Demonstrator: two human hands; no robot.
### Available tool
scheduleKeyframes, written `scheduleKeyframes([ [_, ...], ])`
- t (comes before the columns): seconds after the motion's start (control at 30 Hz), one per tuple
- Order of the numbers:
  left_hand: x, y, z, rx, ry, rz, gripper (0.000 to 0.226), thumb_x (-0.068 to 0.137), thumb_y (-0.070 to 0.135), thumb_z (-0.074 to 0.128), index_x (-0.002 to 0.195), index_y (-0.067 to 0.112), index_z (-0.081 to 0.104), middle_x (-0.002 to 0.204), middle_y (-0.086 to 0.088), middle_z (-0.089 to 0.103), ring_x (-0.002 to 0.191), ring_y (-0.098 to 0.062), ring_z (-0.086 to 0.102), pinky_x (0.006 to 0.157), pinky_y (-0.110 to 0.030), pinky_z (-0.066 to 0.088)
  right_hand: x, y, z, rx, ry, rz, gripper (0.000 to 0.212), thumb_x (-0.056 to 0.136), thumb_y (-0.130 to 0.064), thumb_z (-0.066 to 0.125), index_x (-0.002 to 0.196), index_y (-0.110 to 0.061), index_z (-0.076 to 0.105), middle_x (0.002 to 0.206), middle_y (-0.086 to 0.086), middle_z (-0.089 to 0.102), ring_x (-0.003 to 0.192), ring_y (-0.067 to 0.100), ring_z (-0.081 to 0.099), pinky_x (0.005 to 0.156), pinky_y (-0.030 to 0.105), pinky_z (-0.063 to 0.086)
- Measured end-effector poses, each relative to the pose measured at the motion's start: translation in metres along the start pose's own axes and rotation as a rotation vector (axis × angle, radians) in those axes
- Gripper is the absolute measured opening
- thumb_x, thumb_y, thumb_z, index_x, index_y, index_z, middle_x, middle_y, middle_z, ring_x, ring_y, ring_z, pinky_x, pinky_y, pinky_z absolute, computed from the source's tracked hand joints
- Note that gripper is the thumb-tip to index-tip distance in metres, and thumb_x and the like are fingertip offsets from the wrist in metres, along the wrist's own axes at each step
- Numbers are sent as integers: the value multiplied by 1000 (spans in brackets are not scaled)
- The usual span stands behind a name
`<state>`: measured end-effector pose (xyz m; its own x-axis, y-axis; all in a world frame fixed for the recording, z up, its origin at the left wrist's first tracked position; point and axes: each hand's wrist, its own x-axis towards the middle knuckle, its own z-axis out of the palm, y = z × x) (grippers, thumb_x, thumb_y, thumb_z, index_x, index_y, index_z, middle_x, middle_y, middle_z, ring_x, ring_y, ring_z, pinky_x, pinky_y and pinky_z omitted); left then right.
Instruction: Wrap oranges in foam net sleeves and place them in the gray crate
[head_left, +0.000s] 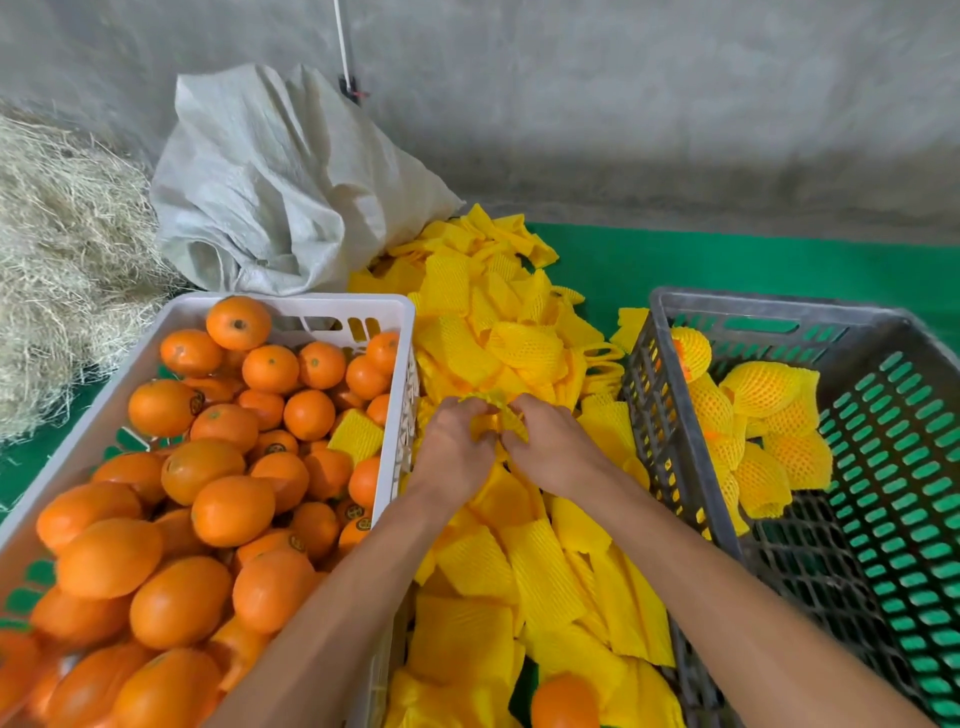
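Reaching forward together, left hand (451, 444) and right hand (551, 441) curl fingers around one foam sleeve (496, 413).

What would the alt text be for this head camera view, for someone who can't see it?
Two hands, left hand and right hand, grip a yellow foam net sleeve above a sleeve pile, between a white crate of oranges and a gray crate holding wrapped oranges.

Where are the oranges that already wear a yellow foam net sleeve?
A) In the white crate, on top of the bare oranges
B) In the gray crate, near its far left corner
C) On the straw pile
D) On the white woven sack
B: the sleeved oranges lie together in the gray crate, toward its far left corner, while the white crate holds bare oranges and one loose sleeve.
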<state>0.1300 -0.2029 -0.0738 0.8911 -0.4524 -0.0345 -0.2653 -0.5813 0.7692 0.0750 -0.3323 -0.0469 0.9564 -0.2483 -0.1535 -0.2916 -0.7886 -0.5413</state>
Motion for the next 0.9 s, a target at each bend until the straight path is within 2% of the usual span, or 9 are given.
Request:
scheduleKeyframes([
  [0.1, 1, -1, -1, -95, 23, 27, 27, 95, 6, 69, 120, 18, 74, 129, -11, 63, 120, -26, 59, 90, -22, 40, 3, -1, -6, 95, 92, -4, 34, 104, -30, 56, 132, -11, 62, 111, 15, 70, 99, 29, 64, 78, 35, 46],
  [0.2, -1, 1, -2, -154, 41, 68, 25, 95, 10, 70, 118, 18, 74, 129, -6, 66, 117, -21, 61, 90, -20, 44, 4, 2, -10, 150, 144, -18, 23, 103, -28, 59, 112, -12, 72, 90, 14, 71, 75, 24, 59, 66, 36, 43],
  [0.27, -4, 3, -1, -181, 73, 146, 22, 98, 14, 68, 118, 20, 74, 124, -1, 66, 109, -16, 63, 90, -29, 51, 2, 5, -13, 165, 161, -2, 18, 101, -23, 59, 99, -10, 71, 83, 15, 69, 75, 30, 64, 67, 43, 50],
  [0.4, -14, 9, -2, -264, 160, 335, 21, 100, 12, 65, 111, 26, 77, 122, 6, 58, 96, -6, 61, 72, -31, 58, -1, 3, -19, 230, 215, 33, 15, 98, -21, 61, 87, -10, 62, 84, 14, 69, 78, 35, 70, 71, 54, 56],
  [0.53, -20, 17, -6, -238, 238, 328, 18, 100, 15, 67, 114, 17, 76, 117, -4, 54, 86, -8, 59, 64, -33, 56, -8, 2, -19, 215, 234, 24, 16, 100, -25, 59, 100, -9, 64, 84, 15, 70, 78, 34, 69, 72, 51, 58],
  [0.63, -26, 24, -12, -133, 241, 323, 17, 99, 24, 68, 113, 15, 72, 88, -1, 57, 70, -10, 54, 63, -27, 45, -12, 7, -20, 178, 192, 81, 21, 100, -24, 61, 114, -9, 64, 85, 15, 71, 64, 28, 72, 59, 42, 61],
  [0.73, -44, 33, -7, -25, 46, 235, 14, 98, 28, 68, 96, 14, 65, 71, 5, 61, 66, -10, 57, 60, -31, 44, -13, 15, -19, 161, 141, 103, 17, 99, -19, 60, 108, -4, 63, 83, 19, 71, 62, 31, 72, 52, 40, 58],
  [0.83, -84, 37, 18, 182, -360, 218, 14, 95, 25, 70, 95, 12, 69, 96, -5, 73, 96, -23, 67, 82, -39, 53, -12, 16, -20, 159, 130, 83, 23, 98, -20, 59, 77, -15, 50, 70, 14, 67, 64, 32, 73, 41, 23, 47],
  [0.9, -120, 35, 45, 324, -577, 281, 17, 94, 28, 71, 104, 15, 69, 112, -4, 72, 111, -25, 64, 91, -39, 52, -11, 15, -20, 179, 110, 77, 32, 99, -24, 58, 72, -26, 40, 67, 9, 66, 65, 30, 74, 41, 21, 44],
])
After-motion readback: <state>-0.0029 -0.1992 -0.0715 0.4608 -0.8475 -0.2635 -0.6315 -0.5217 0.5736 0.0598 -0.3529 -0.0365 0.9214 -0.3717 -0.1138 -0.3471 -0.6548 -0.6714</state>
